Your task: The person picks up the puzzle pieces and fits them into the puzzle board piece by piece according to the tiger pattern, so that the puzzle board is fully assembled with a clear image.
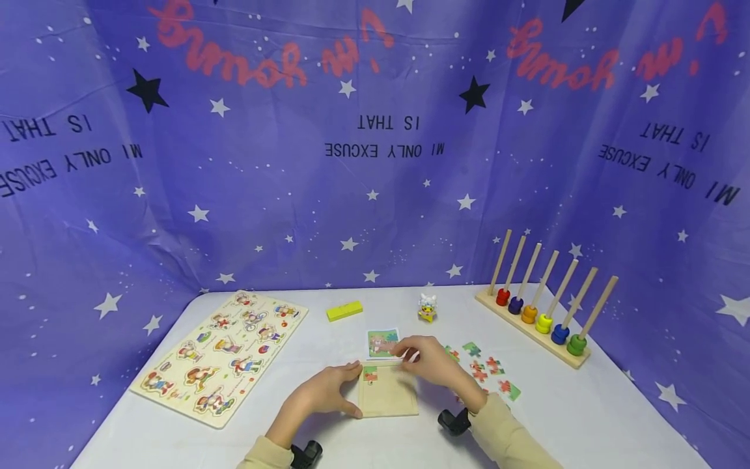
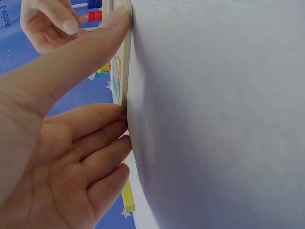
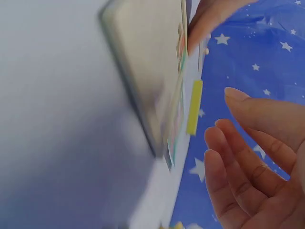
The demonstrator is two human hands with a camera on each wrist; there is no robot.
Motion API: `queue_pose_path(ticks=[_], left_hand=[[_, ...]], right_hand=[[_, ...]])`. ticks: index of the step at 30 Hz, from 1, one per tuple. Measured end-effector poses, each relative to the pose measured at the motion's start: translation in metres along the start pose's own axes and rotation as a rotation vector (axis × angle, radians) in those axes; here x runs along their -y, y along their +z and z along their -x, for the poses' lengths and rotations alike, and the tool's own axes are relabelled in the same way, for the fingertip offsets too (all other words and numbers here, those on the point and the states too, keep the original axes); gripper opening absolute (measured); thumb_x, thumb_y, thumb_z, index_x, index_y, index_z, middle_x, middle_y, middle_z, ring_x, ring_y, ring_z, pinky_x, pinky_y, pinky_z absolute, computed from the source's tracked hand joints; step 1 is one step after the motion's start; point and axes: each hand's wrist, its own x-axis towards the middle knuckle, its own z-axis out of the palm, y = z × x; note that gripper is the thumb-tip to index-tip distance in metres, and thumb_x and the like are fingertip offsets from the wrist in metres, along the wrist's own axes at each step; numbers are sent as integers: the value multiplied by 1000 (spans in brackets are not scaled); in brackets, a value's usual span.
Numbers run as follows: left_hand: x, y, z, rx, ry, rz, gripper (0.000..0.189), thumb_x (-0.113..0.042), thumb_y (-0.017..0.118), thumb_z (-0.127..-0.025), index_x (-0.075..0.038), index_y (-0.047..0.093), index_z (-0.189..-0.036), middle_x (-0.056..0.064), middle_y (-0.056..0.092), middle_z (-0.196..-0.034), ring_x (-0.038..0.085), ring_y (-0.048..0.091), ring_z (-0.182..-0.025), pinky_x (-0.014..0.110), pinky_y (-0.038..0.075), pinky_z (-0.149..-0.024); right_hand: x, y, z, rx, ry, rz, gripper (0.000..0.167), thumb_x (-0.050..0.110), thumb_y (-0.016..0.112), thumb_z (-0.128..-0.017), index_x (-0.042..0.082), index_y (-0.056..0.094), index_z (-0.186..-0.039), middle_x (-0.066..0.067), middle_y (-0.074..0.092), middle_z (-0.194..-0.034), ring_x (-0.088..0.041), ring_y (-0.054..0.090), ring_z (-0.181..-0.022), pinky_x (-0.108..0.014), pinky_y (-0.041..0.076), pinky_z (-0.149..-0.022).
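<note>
A shallow square wooden puzzle tray (image 1: 389,396) lies on the white table, with a red and green jigsaw piece (image 1: 370,374) in its far left corner. My left hand (image 1: 329,389) rests at the tray's left side, thumb at the near corner and fingers at the far one. In the left wrist view the left fingers (image 2: 102,155) lie nearly straight against the edge. Over the tray's far right part hovers my right hand (image 1: 430,360), its thumb and fingertips apart with nothing between them in the right wrist view. A bear picture card (image 1: 382,343) lies just behind the tray.
Several loose jigsaw pieces (image 1: 478,371) are spread right of the tray, partly behind my right forearm. A board of figures (image 1: 219,355) lies left. Behind are a yellow block (image 1: 344,311) and a small toy figure (image 1: 428,308). A peg rack with coloured rings (image 1: 533,326) stands right.
</note>
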Motion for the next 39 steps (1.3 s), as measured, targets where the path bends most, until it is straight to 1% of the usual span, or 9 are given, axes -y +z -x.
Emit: queue_pose_path(ticks=[6,14,18,22,28,30,33,37,39], left_hand=[[0,3,0,6,-17,-6,91,-39,85,-67,3,48,-139,16,42,-147,38,39,-134,52,32,-110],[-2,5,-3,-1,-9,-12,91,-39,85,-67,3,48,-139,16,42,-148,37,39,-134,51,32,-111],[-2,4,-3,0,-10,-7,91,-38,85,-67,3,47,-139,16,42,-147,37,39,-134,51,32,-111],[0,4,-3,-2,2,7,91,-38,85,-67,4,47,-139,17,42,-147,37,39,-134,51,32,-111],[2,3,-3,1,7,7,92,-39,84,-68,4,46,-139,17,41,-147,36,39,-134,50,32,-111],[2,2,-3,1,10,7,92,-39,84,-68,4,46,-139,17,41,-147,37,39,-134,50,31,-111],[2,1,-3,-1,9,4,92,-38,84,-68,5,46,-139,17,41,-147,37,39,-134,50,31,-111],[0,1,-1,0,11,0,92,-39,84,-68,6,46,-139,19,41,-147,37,39,-134,50,31,-111],[0,1,-1,1,12,3,91,-38,84,-68,6,46,-138,19,41,-147,37,39,-134,49,31,-111]], right_hand=[[-11,-24,16,-3,16,39,22,1,74,-83,4,70,-104,-10,70,-101,-19,64,-83,-24,55,-66],[-35,-48,31,-6,-1,70,23,-1,74,-81,4,70,-103,-11,70,-100,-13,64,-81,-24,55,-67],[-44,-56,33,34,-2,65,23,-2,74,-81,2,69,-104,-12,69,-100,-19,65,-83,-24,56,-67],[-52,-66,34,76,35,74,26,-3,73,-81,1,68,-107,-12,69,-100,-27,64,-87,-25,56,-69],[-67,-78,35,144,86,107,32,-5,73,-80,4,68,-110,-7,69,-103,-26,64,-92,-26,56,-71],[-71,-81,34,158,99,121,33,-5,73,-79,5,69,-110,-6,69,-104,-26,64,-93,-28,56,-73],[-74,-83,33,175,107,134,35,-7,72,-79,5,69,-111,-6,68,-105,-27,63,-95,-35,57,-76],[-78,-81,33,199,124,176,37,-6,72,-79,7,68,-114,-5,67,-111,-27,62,-101,-44,55,-85],[-79,-79,32,210,144,198,38,-5,72,-80,9,68,-115,-3,66,-113,-26,61,-104,-45,52,-90]])
